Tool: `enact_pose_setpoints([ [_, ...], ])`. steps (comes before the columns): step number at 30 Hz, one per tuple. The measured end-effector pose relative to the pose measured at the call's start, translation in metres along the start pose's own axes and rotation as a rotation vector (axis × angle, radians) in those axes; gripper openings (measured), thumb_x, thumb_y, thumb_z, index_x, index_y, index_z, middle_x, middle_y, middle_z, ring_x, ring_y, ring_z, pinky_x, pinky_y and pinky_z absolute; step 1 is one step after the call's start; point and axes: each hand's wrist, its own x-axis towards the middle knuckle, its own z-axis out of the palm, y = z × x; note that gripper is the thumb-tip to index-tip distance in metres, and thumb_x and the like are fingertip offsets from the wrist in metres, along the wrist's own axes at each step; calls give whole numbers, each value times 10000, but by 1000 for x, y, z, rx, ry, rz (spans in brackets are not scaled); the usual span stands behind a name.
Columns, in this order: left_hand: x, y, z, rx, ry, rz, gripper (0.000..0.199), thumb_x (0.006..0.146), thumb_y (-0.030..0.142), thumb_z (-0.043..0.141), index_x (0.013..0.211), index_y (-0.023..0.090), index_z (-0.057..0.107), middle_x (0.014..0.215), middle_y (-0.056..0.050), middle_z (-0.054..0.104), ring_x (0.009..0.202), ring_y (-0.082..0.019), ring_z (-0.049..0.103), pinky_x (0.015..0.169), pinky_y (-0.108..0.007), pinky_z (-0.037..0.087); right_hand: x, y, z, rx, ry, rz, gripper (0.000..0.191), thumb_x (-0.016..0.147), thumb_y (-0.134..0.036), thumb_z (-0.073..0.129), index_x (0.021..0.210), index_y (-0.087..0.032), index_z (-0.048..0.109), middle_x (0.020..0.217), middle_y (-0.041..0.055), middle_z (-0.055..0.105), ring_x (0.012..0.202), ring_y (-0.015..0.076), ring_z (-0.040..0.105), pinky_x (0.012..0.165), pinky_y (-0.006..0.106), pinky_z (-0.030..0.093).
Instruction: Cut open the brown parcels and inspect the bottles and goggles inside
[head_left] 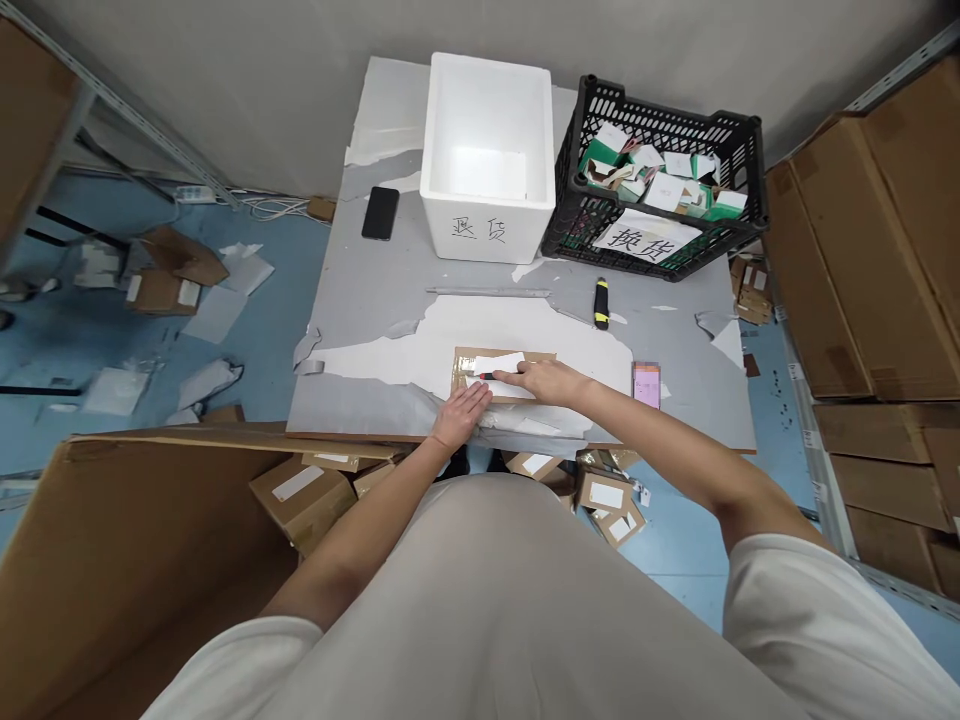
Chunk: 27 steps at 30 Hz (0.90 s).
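Note:
A flat brown cardboard parcel [541,357] with a white label and clear tape on its left end lies near the table's front edge. My left hand [463,413] rests on its lower left part, fingers stretched out and holding nothing. My right hand [546,381] lies over the parcel's right half, closed around a slim black and red utility knife [489,376]. The knife points left, its tip near the taped end; whether the blade touches the tape is too small to tell. Part of the handle is hidden in the hand.
Behind stand a white foam box [487,230] and a black crate [652,250] of small boxes. A black phone [381,213], a yellow-black cutter [601,304] and a phone with a lit pink screen [646,386] lie on the torn-covered table [360,290]. A large open carton [150,560] stands front left.

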Motion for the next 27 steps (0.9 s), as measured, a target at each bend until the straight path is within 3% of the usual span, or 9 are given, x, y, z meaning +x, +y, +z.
enact_pose_setpoints([
  [6, 2, -1, -1, -24, -9, -23, 476, 928, 106, 274, 1300, 178, 562, 1307, -112, 598, 1312, -216, 472, 1090, -440, 395, -37, 22, 3, 42, -35, 130, 690, 848, -16, 423, 1442, -365, 385, 1108, 120, 636, 861, 237, 672, 749, 334, 462],
  [13, 1, 0, -3, -70, -27, -69, 496, 902, 102, 295, 1308, 191, 566, 1312, -116, 589, 1305, -229, 480, 1099, -458, 379, -93, 48, 22, 57, -43, 264, 782, 789, 50, 408, 1433, -392, 393, 1003, 116, 644, 776, 239, 675, 712, 351, 457],
  [19, 4, -3, -6, -54, -49, -63, 499, 877, 102, 333, 1305, 198, 572, 1305, -102, 597, 1298, -223, 488, 1096, -440, 385, -110, 60, 38, 28, -38, 273, 813, 779, 37, 403, 1451, -416, 341, 1050, 104, 627, 765, 212, 658, 699, 325, 432],
  [24, 7, 0, -9, -26, -60, -62, 501, 862, 93, 325, 1271, 187, 598, 1294, -111, 609, 1276, -237, 513, 1068, -443, 394, -143, 77, 56, 54, -42, 336, 753, 787, 2, 422, 1441, -369, 385, 927, 102, 639, 705, 202, 633, 668, 317, 424],
  [27, 11, 10, -17, 11, -56, -77, 463, 865, 112, 342, 1232, 177, 617, 1281, -125, 618, 1247, -253, 536, 1047, -447, 391, -164, 77, 73, 209, 92, 334, 688, 830, -69, 429, 1455, -350, 367, 979, 86, 641, 750, 198, 637, 704, 316, 458],
])
